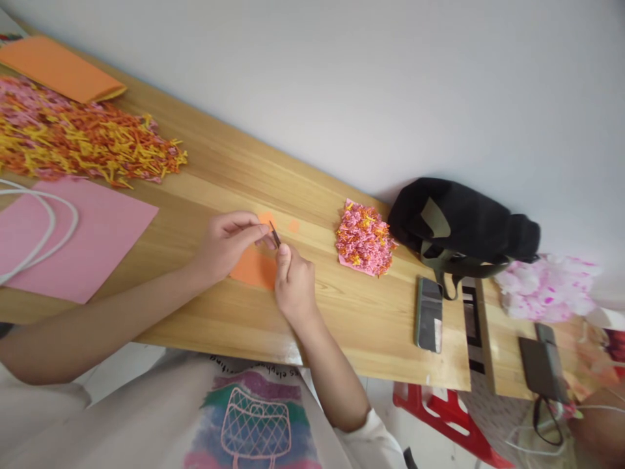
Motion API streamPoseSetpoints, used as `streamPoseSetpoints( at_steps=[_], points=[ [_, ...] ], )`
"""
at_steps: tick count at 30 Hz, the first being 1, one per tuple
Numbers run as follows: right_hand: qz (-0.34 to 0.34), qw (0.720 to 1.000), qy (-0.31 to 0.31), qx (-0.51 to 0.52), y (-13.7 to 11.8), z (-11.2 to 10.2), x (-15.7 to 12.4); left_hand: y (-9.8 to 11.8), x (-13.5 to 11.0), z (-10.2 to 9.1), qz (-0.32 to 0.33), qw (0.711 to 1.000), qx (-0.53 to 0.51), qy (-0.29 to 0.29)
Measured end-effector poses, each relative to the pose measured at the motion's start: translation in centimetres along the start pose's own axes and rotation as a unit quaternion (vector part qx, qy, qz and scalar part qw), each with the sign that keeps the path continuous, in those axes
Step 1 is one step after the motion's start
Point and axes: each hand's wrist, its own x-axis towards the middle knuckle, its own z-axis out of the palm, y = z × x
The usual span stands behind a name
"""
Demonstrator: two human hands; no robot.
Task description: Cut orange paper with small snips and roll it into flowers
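Observation:
My left hand (228, 242) is closed in a pinch on a small orange paper piece (266, 218) above the wooden table (342, 312). My right hand (293, 281) is closed around a thin dark stick-like tool (275, 234), whose tip meets the paper at my left fingertips. An orange paper sheet (252, 268) lies flat under both hands. Another small orange scrap (293, 225) lies just beyond them.
A small pile of pink, orange and yellow rolled paper bits (364, 238) sits on a pink sheet to the right. A big pile (78, 140), a pink sheet (83, 238), white cord (46, 225) and orange paper (58, 68) lie left. Black bag (459, 225), phone (428, 314) right.

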Motion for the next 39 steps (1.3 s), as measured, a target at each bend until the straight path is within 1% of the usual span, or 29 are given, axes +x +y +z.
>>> streamPoseSetpoints(
  at_steps=[6, 17, 21, 27, 32, 36, 39],
  points=[
    [-0.033, 0.999, 0.002, 0.036, 0.39, -0.23, 0.21, -0.02, 0.10, -0.10, -0.002, 1.000, 0.026, 0.000],
    [-0.004, 1.000, -0.009, -0.015, 0.40, -0.26, 0.16, -0.10, -0.25, -0.08, -0.011, 0.999, 0.037, -0.006],
    [0.002, 1.000, -0.008, -0.028, 0.34, -0.23, 0.14, -0.14, -0.24, -0.08, 0.001, 0.999, 0.033, -0.013],
    [0.000, 1.000, -0.007, -0.022, 0.26, -0.21, 0.15, -0.03, -0.24, 0.04, -0.005, 0.999, 0.032, -0.004],
    [0.006, 1.000, -0.003, -0.021, 0.27, -0.20, 0.11, -0.09, -0.20, 0.04, 0.000, 1.000, 0.020, -0.013],
    [0.003, 1.000, -0.008, 0.003, 0.13, -0.28, 0.12, -0.27, -0.02, -0.07, 0.015, 1.000, -0.003, -0.026],
    [-0.010, 0.999, -0.005, 0.030, 0.16, -0.39, 0.15, -0.25, 0.06, -0.10, 0.007, 1.000, 0.011, -0.025]
  ],
)
